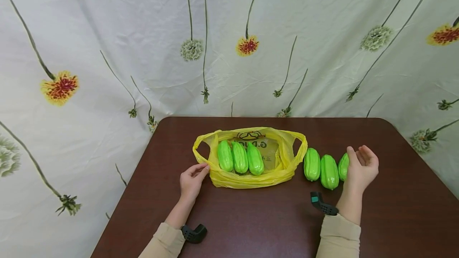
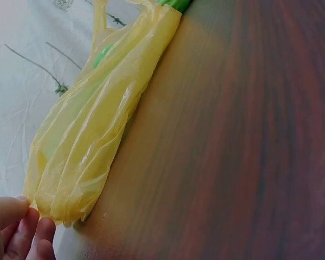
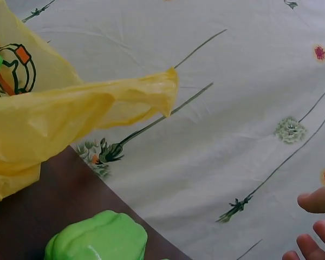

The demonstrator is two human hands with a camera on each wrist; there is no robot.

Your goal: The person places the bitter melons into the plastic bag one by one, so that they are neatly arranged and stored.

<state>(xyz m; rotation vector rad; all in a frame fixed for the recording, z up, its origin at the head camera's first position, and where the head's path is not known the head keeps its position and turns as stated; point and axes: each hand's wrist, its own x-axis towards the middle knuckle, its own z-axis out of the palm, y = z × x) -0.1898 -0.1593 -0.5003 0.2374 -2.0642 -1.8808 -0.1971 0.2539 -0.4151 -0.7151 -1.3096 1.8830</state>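
A yellow plastic bag (image 1: 238, 181) lies on the table with its mouth spread wide and its handles out to both sides. Inside it are three glossy green, ridged, oblong fruits (image 1: 240, 157) in a row. My left hand (image 1: 192, 180) pinches the bag's near left edge between thumb and fingers, as the left wrist view also shows. To the right of the bag stand three more such green fruits (image 1: 329, 172). Beside the rightmost one, partly hiding it, is my right hand (image 1: 361, 170), fingers loosely bent and apart, holding nothing that I can see.
The dark brown table (image 1: 251, 218) has rounded far corners. Behind it hangs a pale flower-printed cloth (image 1: 222, 19). A black band device (image 1: 193, 234) is on the left wrist, and another (image 1: 324, 206) on the right.
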